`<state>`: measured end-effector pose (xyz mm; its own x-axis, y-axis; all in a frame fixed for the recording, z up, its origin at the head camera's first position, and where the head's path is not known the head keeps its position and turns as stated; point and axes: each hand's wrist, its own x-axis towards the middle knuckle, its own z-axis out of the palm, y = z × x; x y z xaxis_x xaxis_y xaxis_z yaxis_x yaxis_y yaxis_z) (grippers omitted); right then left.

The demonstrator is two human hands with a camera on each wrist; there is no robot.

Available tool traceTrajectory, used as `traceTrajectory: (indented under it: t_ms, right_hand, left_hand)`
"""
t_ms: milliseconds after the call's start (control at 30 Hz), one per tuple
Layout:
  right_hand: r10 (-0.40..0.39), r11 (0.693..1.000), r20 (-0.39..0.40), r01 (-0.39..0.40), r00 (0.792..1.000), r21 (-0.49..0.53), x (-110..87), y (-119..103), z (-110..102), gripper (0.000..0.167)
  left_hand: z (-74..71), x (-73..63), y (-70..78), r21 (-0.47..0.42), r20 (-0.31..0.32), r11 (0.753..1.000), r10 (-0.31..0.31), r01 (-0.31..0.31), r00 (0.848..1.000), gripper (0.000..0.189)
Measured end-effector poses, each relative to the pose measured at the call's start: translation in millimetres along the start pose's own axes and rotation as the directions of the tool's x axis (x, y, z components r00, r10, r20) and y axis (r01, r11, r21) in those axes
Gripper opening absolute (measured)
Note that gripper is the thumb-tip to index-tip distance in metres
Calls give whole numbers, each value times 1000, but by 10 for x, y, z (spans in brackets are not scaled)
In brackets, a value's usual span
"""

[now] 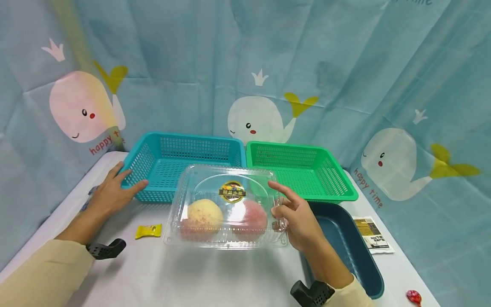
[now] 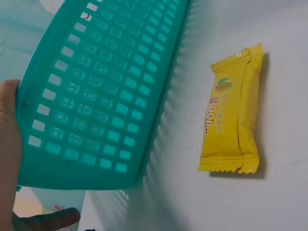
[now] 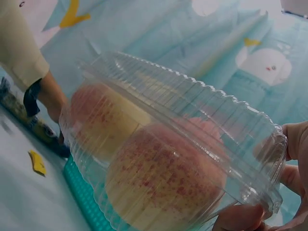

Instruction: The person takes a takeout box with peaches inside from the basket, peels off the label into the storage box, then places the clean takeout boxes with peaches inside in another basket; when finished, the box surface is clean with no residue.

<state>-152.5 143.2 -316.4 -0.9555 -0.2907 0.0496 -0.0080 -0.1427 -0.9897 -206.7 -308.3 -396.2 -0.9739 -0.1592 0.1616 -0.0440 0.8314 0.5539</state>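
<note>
Over at the back, a blue basket [image 1: 192, 147] stands beside a green basket [image 1: 285, 157]. In front of them I see a clear box [image 1: 228, 209] held in midair, its right end gripped by the right hand [image 1: 301, 221]. The left hand [image 1: 109, 192], fingers spread, touches the blue basket's left end. Peach-like fruit [image 1: 202, 216] fills the box; a yellow packet [image 1: 148, 230] lies below.

Clear container [image 1: 228, 232]: glossy, ribbed plastic; blue basket [image 1: 192, 146]: smooth plastic; backdrop [image 1: 184, 64]: creased cloth
</note>
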Motion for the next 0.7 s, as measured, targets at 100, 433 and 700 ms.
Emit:
traceTrajectory:
  t_ms: [100, 433, 700]
  right_hand:
    - [10, 1000, 0, -10, 1000, 16, -86, 101, -37, 62]
    - [66, 994, 11, -66, 998, 92, -271, 448, -127, 63]
    - [90, 988, -4, -89, 996, 127, -335, 688, -132, 66]
  left_hand:
    - [-2, 0, -16, -2, 4, 1000, -2, 2, 1000, 90]
    - [-5, -2, -36, -4, 7, 1000, 4, -4, 1000, 90]
    - [-4, 11, -31, -13, 11, 1000, 13, -12, 1000, 90]
